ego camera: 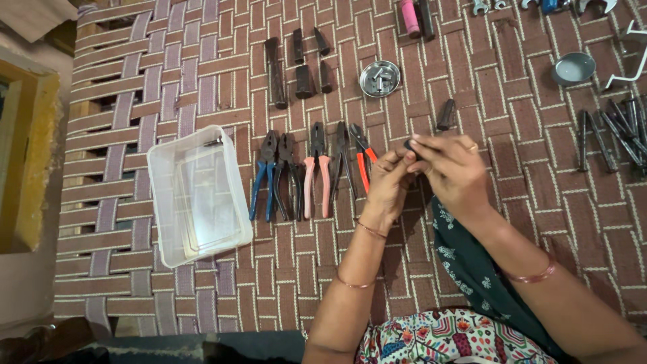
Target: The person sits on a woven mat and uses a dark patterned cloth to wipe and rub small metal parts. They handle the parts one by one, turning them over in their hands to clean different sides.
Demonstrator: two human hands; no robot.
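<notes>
My left hand (389, 183) and my right hand (450, 167) meet over a woven strap cot (202, 74). Between their fingertips they pinch a small dark object (409, 144), mostly hidden by the fingers. Just left of my left hand lies a row of several pliers: blue-handled (263, 178), black-handled (288, 176), pink-handled (317, 172), dark ones (344, 162) and orange-handled (364, 162). A short dark metal piece (446, 114) lies just above my right hand.
An empty clear plastic box (197, 195) sits at the left. Dark chisels and punches (300, 67) and a small steel dish of bits (379, 78) lie farther up. A grey bowl (573, 67), a white bracket (630, 61) and dark rods (617, 131) are at the right.
</notes>
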